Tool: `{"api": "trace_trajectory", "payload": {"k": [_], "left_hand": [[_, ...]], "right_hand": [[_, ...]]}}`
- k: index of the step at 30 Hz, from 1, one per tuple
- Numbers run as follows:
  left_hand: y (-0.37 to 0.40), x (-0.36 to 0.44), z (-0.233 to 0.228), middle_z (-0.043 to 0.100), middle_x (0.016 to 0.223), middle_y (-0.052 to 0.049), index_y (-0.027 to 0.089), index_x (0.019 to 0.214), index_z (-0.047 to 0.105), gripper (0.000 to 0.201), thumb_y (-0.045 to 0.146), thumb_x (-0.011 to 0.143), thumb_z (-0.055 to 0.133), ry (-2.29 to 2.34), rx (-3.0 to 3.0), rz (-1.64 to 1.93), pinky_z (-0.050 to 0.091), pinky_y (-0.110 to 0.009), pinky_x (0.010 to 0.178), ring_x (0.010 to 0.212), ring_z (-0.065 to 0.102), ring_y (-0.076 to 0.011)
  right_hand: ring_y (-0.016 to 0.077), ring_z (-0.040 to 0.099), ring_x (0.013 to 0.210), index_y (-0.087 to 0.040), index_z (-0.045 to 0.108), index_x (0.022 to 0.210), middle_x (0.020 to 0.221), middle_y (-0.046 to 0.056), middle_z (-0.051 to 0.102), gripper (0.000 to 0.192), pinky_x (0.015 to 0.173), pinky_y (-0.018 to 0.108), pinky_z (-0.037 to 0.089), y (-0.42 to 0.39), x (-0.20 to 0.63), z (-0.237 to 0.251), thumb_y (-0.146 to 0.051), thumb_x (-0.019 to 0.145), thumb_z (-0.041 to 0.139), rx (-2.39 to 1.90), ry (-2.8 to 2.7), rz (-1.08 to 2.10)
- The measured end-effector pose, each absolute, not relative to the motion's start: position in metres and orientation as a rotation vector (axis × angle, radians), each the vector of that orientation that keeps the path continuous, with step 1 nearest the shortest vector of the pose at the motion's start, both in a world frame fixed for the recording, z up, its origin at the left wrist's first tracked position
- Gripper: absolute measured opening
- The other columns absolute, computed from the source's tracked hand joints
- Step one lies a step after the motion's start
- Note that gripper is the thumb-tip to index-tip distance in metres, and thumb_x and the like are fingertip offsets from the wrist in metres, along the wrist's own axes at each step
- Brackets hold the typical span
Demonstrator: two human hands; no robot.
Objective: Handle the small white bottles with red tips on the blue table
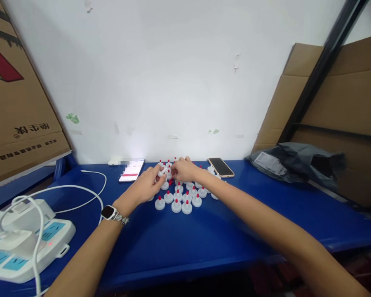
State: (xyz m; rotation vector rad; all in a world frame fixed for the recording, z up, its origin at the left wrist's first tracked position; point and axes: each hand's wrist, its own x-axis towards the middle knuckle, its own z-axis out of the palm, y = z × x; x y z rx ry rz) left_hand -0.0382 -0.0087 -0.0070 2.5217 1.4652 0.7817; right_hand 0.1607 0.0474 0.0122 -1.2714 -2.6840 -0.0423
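Two hands, ours, bare, over the far middle of 1 blue table. L hand: in from L, thumb & fingers closed narrowly on 1 white cap, held just above the cluster. R hand: in from R, fingers bent down, just R of that cap; grip narrow, but we can't tell whether it holds anything, fingertips being small & partly hidden. Caps, many: white, round, most w/ red tips up, standing in a loose cluster under, btwn & in front of our hands, some touching, some apart. Red bits, several: btwn hands, too small for us to make out. Watch, 1: on our L wrist, metal band. Lit phone, 1: flat, near L hand, on its L. Dark phone, 1: flat, just R of cluster. Power strip, 1: near L, white w/ blue sockets, red light on, white cable looping above. Grey bag, 1: far R, white label. Printed box, 1: L side. Cardboard: R side. White wall: behind all.
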Motion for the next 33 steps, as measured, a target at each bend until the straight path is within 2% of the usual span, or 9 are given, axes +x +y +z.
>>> {"api": "trace_trajectory", "payload": {"k": [3,9,17,19,21,24,28,33], "left_hand": [[-0.010,-0.036,-0.006,0.058,0.078,-0.003,0.021,0.103,0.051,0.032,0.049,0.097,0.035,1.443,2.522,0.740,0.041,-0.034,0.067,0.072,0.056,-0.0225],[-0.012,-0.034,-0.007,0.060,0.080,-0.004,0.022,0.099,0.052,0.032,0.049,0.097,0.036,1.407,2.551,0.743,0.040,-0.035,0.068,0.078,0.057,-0.0239],[-0.014,-0.032,-0.008,0.058,0.077,-0.003,0.022,0.097,0.051,0.028,0.046,0.097,0.036,1.396,2.540,0.725,0.041,-0.034,0.066,0.075,0.057,-0.0223],[-0.016,-0.030,-0.008,0.058,0.078,-0.003,0.022,0.094,0.051,0.029,0.047,0.097,0.036,1.390,2.548,0.749,0.042,-0.034,0.066,0.075,0.057,-0.0222],[-0.019,-0.028,-0.007,0.057,0.081,-0.004,0.022,0.093,0.050,0.030,0.047,0.098,0.034,1.368,2.543,0.777,0.043,-0.035,0.068,0.076,0.056,-0.0219],[-0.024,-0.021,-0.005,0.058,0.086,-0.004,0.022,0.094,0.050,0.029,0.045,0.099,0.033,1.310,2.547,0.808,0.045,-0.036,0.072,0.080,0.056,-0.0221],[-0.031,-0.010,-0.004,0.058,0.088,-0.004,0.022,0.092,0.048,0.028,0.044,0.099,0.033,1.264,2.611,0.819,0.045,-0.037,0.075,0.081,0.055,-0.0219],[-0.036,-0.003,-0.006,0.055,0.087,-0.005,0.021,0.095,0.047,0.030,0.045,0.101,0.029,1.261,2.676,0.765,0.045,-0.039,0.079,0.085,0.055,-0.0236]], "right_hand": [[0.0271,0.055,0.099,-0.017,0.071,0.082,0.087,0.010,0.071,0.014,0.092,0.041,0.028,0.050,0.160,0.015,-0.014,0.073,0.060,-1.343,-2.780,-0.168],[0.0276,0.056,0.098,-0.019,0.072,0.085,0.084,0.009,0.071,0.017,0.092,0.041,0.027,0.044,0.156,0.014,-0.029,0.076,0.061,-1.231,-2.856,-0.154],[0.0246,0.063,0.088,-0.015,0.069,0.078,0.079,0.010,0.071,0.010,0.095,0.041,0.030,0.048,0.144,0.017,-0.021,0.077,0.061,-1.294,-2.883,-0.129],[0.0216,0.064,0.084,-0.015,0.067,0.080,0.080,0.008,0.071,0.009,0.091,0.038,0.036,0.046,0.155,0.018,-0.020,0.077,0.061,-1.241,-2.717,0.076],[0.0176,0.064,0.077,-0.015,0.066,0.084,0.080,0.006,0.071,0.010,0.079,0.031,0.043,0.041,0.169,0.016,-0.021,0.079,0.061,-1.136,-2.441,0.432],[0.0149,0.063,0.070,-0.015,0.064,0.087,0.077,0.004,0.070,0.019,0.068,0.027,0.046,0.028,0.188,0.008,-0.034,0.080,0.065,-0.944,-1.970,0.877],[0.0128,0.059,0.066,-0.016,0.065,0.083,0.074,0.002,0.068,0.033,0.065,0.026,0.045,0.010,0.196,-0.004,-0.048,0.076,0.070,-0.825,-1.621,1.040],[0.0126,0.058,0.069,-0.016,0.064,0.079,0.075,0.001,0.066,0.036,0.069,0.027,0.046,-0.001,0.188,-0.007,-0.050,0.074,0.073,-0.763,-1.664,1.103]]}}
